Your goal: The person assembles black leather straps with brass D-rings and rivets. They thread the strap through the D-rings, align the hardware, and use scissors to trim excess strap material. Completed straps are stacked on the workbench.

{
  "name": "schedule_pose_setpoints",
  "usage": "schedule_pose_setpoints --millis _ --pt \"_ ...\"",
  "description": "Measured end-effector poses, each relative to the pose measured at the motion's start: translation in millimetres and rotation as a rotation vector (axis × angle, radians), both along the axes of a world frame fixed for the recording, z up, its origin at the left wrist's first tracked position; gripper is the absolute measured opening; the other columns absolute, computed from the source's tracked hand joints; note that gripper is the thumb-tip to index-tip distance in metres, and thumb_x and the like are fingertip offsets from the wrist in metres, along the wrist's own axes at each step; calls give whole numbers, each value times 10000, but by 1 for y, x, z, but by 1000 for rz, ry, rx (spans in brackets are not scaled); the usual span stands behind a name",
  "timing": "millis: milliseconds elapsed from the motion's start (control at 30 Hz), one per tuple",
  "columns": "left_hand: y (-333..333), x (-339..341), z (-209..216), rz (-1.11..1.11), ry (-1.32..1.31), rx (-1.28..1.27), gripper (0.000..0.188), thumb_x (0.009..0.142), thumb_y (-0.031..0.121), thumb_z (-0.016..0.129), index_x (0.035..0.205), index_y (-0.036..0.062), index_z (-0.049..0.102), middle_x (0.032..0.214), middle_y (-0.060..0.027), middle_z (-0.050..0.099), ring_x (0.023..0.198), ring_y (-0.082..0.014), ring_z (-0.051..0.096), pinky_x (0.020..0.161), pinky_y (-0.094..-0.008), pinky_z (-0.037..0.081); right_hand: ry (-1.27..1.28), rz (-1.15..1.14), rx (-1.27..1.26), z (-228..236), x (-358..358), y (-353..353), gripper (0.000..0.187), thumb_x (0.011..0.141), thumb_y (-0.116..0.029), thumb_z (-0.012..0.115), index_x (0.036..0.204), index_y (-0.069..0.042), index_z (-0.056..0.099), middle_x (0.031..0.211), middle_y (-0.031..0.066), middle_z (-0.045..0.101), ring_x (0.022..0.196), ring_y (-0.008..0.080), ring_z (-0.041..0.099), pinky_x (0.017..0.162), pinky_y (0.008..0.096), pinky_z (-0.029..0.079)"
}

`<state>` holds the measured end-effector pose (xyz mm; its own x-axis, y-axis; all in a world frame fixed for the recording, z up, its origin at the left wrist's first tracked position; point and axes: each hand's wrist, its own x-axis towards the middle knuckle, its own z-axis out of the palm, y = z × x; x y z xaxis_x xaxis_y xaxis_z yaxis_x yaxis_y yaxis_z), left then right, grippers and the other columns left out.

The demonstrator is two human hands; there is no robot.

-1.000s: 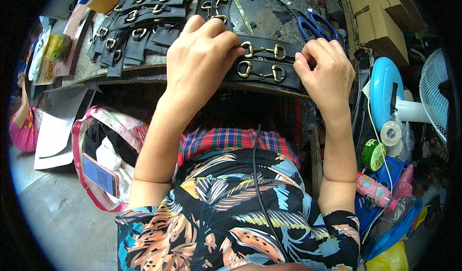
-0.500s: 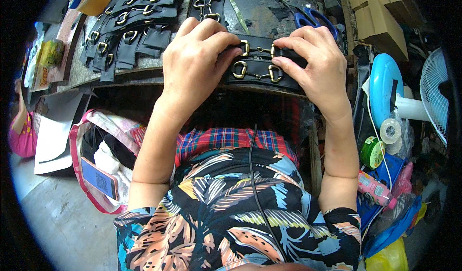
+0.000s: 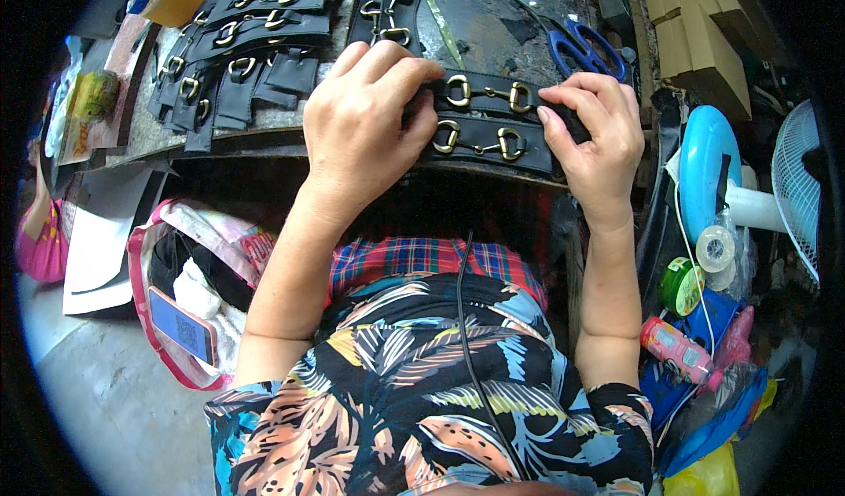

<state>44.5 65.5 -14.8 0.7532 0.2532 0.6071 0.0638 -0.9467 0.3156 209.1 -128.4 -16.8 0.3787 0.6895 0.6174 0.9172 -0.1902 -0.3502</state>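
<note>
Two black leather straps with brass-coloured horsebit buckles lie side by side at the bench's near edge. The farther leather strap (image 3: 487, 94) runs between my hands. My left hand (image 3: 365, 131) is curled at its left end, thumb and forefinger on either side of it. My right hand (image 3: 598, 139) has its thumb and bent fingers around the right end, with part of the strap hidden behind them. Just nearer to me lies the second leather strap (image 3: 480, 149), flat, its two buckle rings joined by a thin bar.
Several similar straps (image 3: 273, 29) are piled at the left, and another buckled strap (image 3: 387, 12) lies beyond my left hand. Blue-handled scissors (image 3: 588, 51) lie at the far right. Cardboard boxes (image 3: 700, 47) and a fan (image 3: 797, 188) stand right of the bench; an open bag (image 3: 141, 276) is below left.
My right hand has shifted slightly right and nearer, uncovering more of the farther strap's buckle. My left hand has moved a little nearer. The view has shifted a bit.
</note>
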Motion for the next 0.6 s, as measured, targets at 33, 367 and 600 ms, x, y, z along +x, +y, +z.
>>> schedule_pose_setpoints --millis 33,367,600 --pt "0 0 0 1 -1 -8 218 754 84 759 965 130 731 882 -30 648 825 -248 622 698 -361 529 7 -10 20 -2 -1 1 165 748 -76 810 907 -99 774 942 40 667 885 254 621 772 376 520" --pt "5 -2 1 -7 -146 -49 368 686 -31 674 1023 107 733 914 -42 660 799 -263 623 711 -367 523 -35 -39 42 -4 -4 0 223 739 -50 786 953 -109 775 991 31 672 914 252 614 802 373 520" --pt "1 -3 2 -6 -23 1 217 769 158 822 977 132 764 921 -3 663 832 -226 615 698 -337 521 -117 -13 10 4 -4 3 287 765 -162 827 1047 -128 789 1014 31 671 932 255 604 817 370 516"
